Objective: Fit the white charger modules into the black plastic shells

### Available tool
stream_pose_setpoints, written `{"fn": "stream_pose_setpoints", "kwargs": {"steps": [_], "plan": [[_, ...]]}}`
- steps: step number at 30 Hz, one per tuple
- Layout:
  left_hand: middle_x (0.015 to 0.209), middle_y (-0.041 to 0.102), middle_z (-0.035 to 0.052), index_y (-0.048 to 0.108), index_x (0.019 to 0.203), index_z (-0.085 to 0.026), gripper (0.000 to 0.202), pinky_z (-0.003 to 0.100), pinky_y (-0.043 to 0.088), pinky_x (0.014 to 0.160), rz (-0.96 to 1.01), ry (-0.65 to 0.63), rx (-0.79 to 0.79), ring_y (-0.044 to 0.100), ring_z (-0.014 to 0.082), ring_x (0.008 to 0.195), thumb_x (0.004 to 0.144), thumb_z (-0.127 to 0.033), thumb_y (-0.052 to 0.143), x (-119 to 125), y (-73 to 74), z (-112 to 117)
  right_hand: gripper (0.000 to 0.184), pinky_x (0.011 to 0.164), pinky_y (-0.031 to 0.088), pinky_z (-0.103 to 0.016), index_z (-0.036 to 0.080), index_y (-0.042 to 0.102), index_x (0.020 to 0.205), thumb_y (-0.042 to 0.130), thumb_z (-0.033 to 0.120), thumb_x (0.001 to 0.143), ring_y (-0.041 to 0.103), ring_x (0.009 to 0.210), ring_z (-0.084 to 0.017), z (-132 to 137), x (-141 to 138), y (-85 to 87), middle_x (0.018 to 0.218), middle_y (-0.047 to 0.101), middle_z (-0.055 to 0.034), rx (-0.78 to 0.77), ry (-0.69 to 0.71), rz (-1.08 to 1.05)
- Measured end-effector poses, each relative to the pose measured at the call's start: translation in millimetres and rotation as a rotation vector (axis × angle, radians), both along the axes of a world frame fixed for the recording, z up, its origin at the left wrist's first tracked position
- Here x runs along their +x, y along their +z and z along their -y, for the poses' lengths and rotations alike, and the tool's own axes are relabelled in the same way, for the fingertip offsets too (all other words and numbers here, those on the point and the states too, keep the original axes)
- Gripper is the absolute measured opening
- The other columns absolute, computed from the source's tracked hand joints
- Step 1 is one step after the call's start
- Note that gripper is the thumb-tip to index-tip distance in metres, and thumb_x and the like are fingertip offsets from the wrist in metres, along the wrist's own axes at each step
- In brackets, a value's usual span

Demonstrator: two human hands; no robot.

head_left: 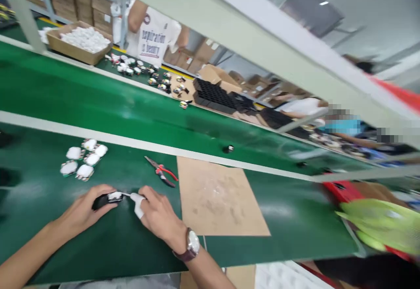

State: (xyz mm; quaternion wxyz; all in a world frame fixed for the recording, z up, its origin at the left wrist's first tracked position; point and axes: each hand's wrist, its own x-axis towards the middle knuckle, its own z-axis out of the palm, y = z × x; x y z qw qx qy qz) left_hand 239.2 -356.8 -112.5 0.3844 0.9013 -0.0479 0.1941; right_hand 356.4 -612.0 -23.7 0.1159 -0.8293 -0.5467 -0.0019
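So the left hand (85, 208) is curled around a small black-and-white plastic part (107, 199) near the green bench (98, 249) front edge, with the right hand (158, 214) pinching its white end. Looks mid-fitting, wants steady alignment.

Green bench (98, 241) fronting a green conveyor belt (98, 101)

On the bench lie a cluster of white parts (82, 160), red-handled pliers (162, 173), a flat cardboard sheet (219, 197) and, towards the near edge, a black-and-white part (106, 199). One small black piece (229, 149) sits on the belt. The far bench (15, 31) beyond it carries a cardboard box (68, 49) of white pieces and black trays (213, 94).
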Motion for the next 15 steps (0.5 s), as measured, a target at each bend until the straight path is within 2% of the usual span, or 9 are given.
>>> {"fn": "stream_pose_setpoints", "kwargs": {"steps": [4,8,12,15], "plan": [[0.126,0.075,0.0066,0.051,0.135,-0.027,0.038,0.036,0.066,0.095,-0.078,-0.052,-0.055,0.077,0.024,0.113,0.104,-0.043,0.065,1.2,16.4,2.5,0.014,0.067,0.053,-0.031,0.018,0.064,0.101,0.052,0.01,0.101,0.065,0.085,-0.018,-0.6,12.2,-12.7,0.11,0.065,-0.0093,0.149,0.068,-0.077],[0.126,0.074,0.0075,0.048,0.137,-0.027,0.041,0.038,0.066,0.094,-0.111,-0.059,-0.092,0.078,0.0244,0.113,0.103,-0.041,0.067,-0.5,20.3,3.3,0.016,0.064,0.05,-0.03,0.019,0.062,0.102,0.049,0.012,0.104,0.063,0.081,-0.017,-7.4,22.0,-15.8,0.106,0.065,-0.0081,0.244,0.145,-0.123],[0.13,0.073,0.008,0.047,0.14,-0.028,0.045,0.039,0.066,0.094,-0.135,-0.069,-0.128,0.077,0.025,0.116,0.102,-0.039,0.069,-2.6,17.9,4.2,0.015,0.064,0.048,-0.031,0.018,0.062,0.099,0.05,0.011,0.105,0.062,0.081,-0.017,-14.3,25.8,-12.1,0.106,0.064,-0.0082,0.241,0.191,-0.122],[0.13,0.074,0.0084,0.047,0.141,-0.028,0.047,0.039,0.066,0.095,-0.164,-0.07,-0.15,0.076,0.0253,0.118,0.101,-0.037,0.071,-2.4,18.3,4.4,0.021,0.062,0.047,-0.033,0.02,0.059,0.086,0.052,0.009,0.102,0.06,0.082,-0.018,-17.3,25.6,-4.2,0.104,0.064,-0.0081,0.174,0.243,-0.051]]}}
